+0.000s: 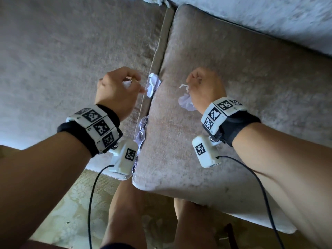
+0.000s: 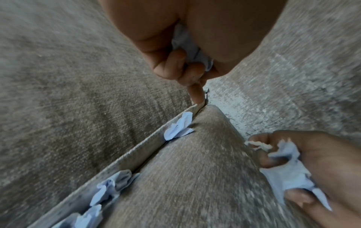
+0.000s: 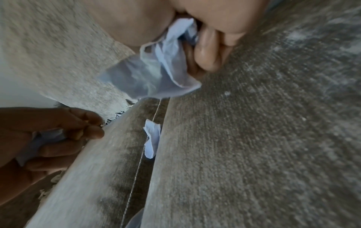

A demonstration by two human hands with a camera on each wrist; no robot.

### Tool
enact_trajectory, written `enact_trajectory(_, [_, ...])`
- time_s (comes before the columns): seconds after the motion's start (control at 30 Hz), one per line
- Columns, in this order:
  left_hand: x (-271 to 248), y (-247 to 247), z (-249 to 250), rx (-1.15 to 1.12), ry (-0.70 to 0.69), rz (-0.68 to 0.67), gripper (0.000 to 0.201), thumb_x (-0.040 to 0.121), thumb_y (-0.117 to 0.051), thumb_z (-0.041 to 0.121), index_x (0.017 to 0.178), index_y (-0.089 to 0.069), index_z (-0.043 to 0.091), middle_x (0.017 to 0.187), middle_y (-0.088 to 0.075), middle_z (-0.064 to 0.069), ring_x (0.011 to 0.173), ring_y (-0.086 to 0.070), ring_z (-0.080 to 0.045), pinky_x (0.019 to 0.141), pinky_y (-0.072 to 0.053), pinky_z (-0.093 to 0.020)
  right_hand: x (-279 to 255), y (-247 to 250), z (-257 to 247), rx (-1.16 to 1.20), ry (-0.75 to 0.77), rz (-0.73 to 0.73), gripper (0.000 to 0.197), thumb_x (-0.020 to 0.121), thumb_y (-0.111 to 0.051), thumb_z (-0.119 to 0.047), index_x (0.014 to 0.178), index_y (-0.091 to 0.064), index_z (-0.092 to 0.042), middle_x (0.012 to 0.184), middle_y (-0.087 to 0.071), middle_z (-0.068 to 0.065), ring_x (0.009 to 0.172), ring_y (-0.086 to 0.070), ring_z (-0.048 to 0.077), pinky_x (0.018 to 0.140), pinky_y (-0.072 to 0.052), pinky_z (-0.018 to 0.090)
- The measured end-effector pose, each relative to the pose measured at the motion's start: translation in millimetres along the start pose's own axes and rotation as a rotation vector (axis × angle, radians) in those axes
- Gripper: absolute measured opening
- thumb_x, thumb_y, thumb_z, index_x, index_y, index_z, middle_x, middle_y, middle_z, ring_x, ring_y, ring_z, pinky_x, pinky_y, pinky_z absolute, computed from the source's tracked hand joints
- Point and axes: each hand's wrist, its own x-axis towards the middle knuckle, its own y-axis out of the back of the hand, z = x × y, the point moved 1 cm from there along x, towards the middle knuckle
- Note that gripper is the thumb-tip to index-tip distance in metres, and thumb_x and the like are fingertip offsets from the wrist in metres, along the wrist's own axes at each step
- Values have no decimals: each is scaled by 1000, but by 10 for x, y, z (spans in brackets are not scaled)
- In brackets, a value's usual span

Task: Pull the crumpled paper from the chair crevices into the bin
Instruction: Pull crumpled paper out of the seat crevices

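Note:
A white crumpled paper (image 1: 153, 84) (image 2: 178, 126) (image 3: 152, 138) is wedged in the crevice between two beige seat cushions. My left hand (image 1: 135, 85) hovers just left of it, fingers curled round a small paper wad (image 2: 187, 46), with one finger (image 2: 196, 94) pointing at the crevice. My right hand (image 1: 195, 83) (image 2: 312, 162) is above the right cushion and grips a larger crumpled paper (image 1: 186, 103) (image 3: 156, 72). More paper pieces (image 1: 142, 130) (image 2: 115, 185) sit lower in the same crevice. No bin is in view.
The left cushion (image 1: 62, 60) and right cushion (image 1: 233, 78) meet at a piped seam. Torn paper (image 1: 150, 0) lies at the back of the seat by the backrest (image 1: 269, 18). My knees (image 1: 125, 212) stand against the seat front, over a patterned floor (image 1: 71, 212).

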Motion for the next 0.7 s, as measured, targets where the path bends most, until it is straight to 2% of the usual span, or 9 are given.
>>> enact_trajectory(0.03, [4, 1, -12, -25, 20, 6, 19, 83, -49, 18, 79, -64, 28, 69, -72, 17, 60, -55, -10, 49, -41, -24, -15, 7, -9, -8, 8, 3, 18, 88, -50, -22, 81, -63, -10, 77, -68, 3, 72, -63, 19, 61, -49, 30])
enact_trajectory(0.1, [-14, -6, -10, -32, 49, 12, 17, 82, -47, 14, 75, -60, 21, 69, -72, 14, 54, -57, -13, 45, -43, -26, -41, 14, -11, -31, 16, 5, 15, 82, -59, -27, 75, -64, -14, 71, -66, -2, 67, -63, 16, 57, -49, 26])
enact_trajectory(0.17, [-21, -27, -17, -27, 71, 8, 16, 82, -46, 12, 74, -58, 18, 66, -72, 7, 52, -61, -13, 46, -49, -28, -45, 7, -2, -78, 23, -4, 6, 76, -65, -19, 72, -64, -15, 64, -61, -8, 64, -60, 13, 52, -43, 20])
enact_trajectory(0.27, [38, -75, -38, -12, 99, 2, 15, 80, -46, 22, 75, -60, 19, 67, -71, 0, 65, -70, -22, 62, -60, -43, -32, -10, 42, -97, 4, -24, 8, 72, -59, -2, 72, -64, -9, 61, -59, -3, 52, -53, 7, 44, -37, 17])
enact_trajectory(0.37, [148, -169, -17, 156, 71, -29, 21, 86, -48, 35, 87, -66, 25, 86, -72, 0, 86, -68, -27, 76, -58, -42, -35, -13, 107, -80, 18, 8, 13, 71, -56, 2, 69, -60, -11, 62, -58, -2, 51, -50, 7, 45, -36, 15])
enact_trajectory(0.47, [245, -288, 39, 275, -1, -70, 24, 93, -48, 43, 101, -66, 30, 105, -71, 0, 97, -65, -28, 85, -54, -41, -39, 2, 186, -68, 25, 36, 18, 72, -55, 2, 69, -58, -15, 63, -57, -3, 52, -51, 8, 39, -34, 17])
enact_trajectory(0.53, [304, -375, 69, 359, -51, -121, 32, 96, -47, 44, 117, -63, 26, 118, -69, -1, 105, -63, -28, 91, -50, -40, -31, 27, 242, -41, 30, 67, 18, 75, -58, 1, 70, -58, -17, 67, -60, -3, 58, -55, 12, 45, -37, 19])
enact_trajectory(0.63, [396, -478, 103, 526, -71, -146, 40, 94, -48, 49, 124, -57, 25, 118, -66, -8, 103, -61, -33, 85, -46, -38, -27, 49, 329, 87, 22, 70, 24, 75, -60, 5, 69, -57, -19, 69, -63, -6, 62, -60, 9, 51, -47, 22])
enact_trajectory(0.7, [425, -521, 141, 593, -74, -146, 36, 92, -51, 47, 118, -61, 24, 105, -65, -10, 91, -59, -33, 75, -43, -34, -42, 68, 380, 137, 12, 84, 26, 74, -58, 7, 71, -58, -18, 67, -59, -10, 64, -60, 9, 56, -52, 24])
